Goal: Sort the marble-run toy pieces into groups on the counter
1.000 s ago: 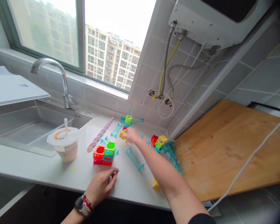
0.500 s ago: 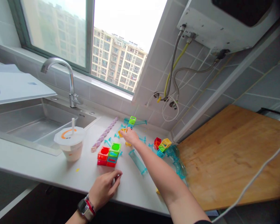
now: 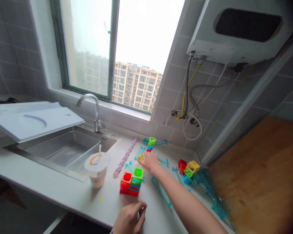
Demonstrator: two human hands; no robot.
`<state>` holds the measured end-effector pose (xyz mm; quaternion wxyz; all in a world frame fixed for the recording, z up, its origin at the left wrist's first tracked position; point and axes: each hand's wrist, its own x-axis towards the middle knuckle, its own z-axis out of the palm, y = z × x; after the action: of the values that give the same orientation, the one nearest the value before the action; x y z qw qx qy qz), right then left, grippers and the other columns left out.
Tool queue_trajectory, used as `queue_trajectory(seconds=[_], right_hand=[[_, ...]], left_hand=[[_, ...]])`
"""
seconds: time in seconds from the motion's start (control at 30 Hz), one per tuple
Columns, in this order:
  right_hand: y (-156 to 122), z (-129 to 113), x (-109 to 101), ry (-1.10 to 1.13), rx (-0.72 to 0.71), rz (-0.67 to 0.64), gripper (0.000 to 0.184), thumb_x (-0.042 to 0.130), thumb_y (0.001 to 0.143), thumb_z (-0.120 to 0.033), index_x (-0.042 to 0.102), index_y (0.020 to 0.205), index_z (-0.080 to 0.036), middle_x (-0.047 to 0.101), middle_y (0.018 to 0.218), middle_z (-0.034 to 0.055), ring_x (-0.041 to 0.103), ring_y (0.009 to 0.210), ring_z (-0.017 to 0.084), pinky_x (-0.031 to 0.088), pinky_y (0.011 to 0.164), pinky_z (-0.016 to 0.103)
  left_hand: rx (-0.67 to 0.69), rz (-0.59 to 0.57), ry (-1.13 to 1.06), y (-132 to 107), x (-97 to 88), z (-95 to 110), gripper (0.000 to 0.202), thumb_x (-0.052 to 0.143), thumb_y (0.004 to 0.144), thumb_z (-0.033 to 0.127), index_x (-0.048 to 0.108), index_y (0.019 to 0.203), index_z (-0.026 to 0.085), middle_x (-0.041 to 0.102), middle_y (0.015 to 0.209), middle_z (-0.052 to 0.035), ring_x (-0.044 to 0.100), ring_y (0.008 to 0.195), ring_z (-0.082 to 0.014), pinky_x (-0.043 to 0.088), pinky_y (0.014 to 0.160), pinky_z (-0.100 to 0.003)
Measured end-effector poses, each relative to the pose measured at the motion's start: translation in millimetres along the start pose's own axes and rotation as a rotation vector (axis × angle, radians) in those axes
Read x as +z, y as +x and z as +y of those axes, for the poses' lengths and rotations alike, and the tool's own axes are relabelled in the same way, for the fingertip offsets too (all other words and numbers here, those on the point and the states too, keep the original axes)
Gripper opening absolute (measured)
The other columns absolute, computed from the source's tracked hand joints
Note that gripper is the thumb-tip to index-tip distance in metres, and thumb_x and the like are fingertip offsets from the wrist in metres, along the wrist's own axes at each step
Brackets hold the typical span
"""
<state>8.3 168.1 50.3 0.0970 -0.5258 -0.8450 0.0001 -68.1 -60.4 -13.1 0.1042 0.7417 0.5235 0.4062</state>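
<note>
My right hand [image 3: 150, 161] reaches over the counter with its fingers closed on a yellow open-frame cube block [image 3: 141, 158]. Just behind it stands a small stack with a green block [image 3: 151, 141] on top, then blue and red below. My left hand [image 3: 130, 218] rests near the counter's front edge, fingers curled, with nothing visible in them. In front of that hand sits a cluster of joined blocks: a red block [image 3: 126, 178] and a green block [image 3: 137, 174] on top, blue and red beneath.
A lidded cup with a straw [image 3: 97, 172] stands left of the blocks, beside a purple patterned strip [image 3: 126, 158]. Translucent blue track pieces [image 3: 161, 192] lie around. More joined blocks [image 3: 189, 170] are at right, by a wooden board [image 3: 266, 175]. The sink [image 3: 63, 148] lies left.
The camera view has swung up and left, so everything sits lower and further right. My right hand stays on the yellow block, slightly nearer the counter. My left hand keeps its curled pose.
</note>
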Motion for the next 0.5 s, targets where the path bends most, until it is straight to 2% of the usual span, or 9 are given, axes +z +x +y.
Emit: queue_trajectory(seconds=[0.1, 0.27, 0.5], right_hand=[[0.0, 0.1, 5.9, 0.016, -0.007, 0.025, 0.051, 0.063, 0.087, -0.060, 0.065, 0.115, -0.017, 0.069, 0.117, 0.0181, 0.056, 0.116, 0.035, 0.042, 0.097, 0.047], [-1.6, 3.8, 1.5, 0.027, -0.010, 0.065, 0.052, 0.063, 0.087, -0.060, 0.064, 0.116, -0.017, 0.067, 0.117, 0.0174, 0.057, 0.112, 0.033, 0.044, 0.093, 0.045], [-15.5, 2.7, -1.7, 0.081, -0.079, 0.070, 0.052, 0.065, 0.085, -0.059, 0.064, 0.116, -0.017, 0.061, 0.128, 0.0182, 0.050, 0.122, 0.034, 0.038, 0.103, 0.047]], left_hand=[[0.019, -0.011, 0.008, -3.3, 7.2, -11.1, 0.016, 0.050, 0.090, 0.016, 0.060, 0.097, 0.027, 0.074, 0.074, -0.0029, 0.073, 0.064, -0.0194, 0.056, 0.062, -0.026], [0.060, 0.002, 0.011, -8.6, 22.3, -32.6, 0.019, 0.053, 0.087, 0.015, 0.059, 0.098, 0.029, 0.073, 0.071, -0.0014, 0.071, 0.058, -0.0187, 0.057, 0.058, -0.025], [0.071, -0.018, -0.018, -8.6, 15.8, -29.1, 0.016, 0.050, 0.089, 0.020, 0.058, 0.099, 0.029, 0.071, 0.070, -0.0023, 0.070, 0.058, -0.0196, 0.056, 0.056, -0.027]])
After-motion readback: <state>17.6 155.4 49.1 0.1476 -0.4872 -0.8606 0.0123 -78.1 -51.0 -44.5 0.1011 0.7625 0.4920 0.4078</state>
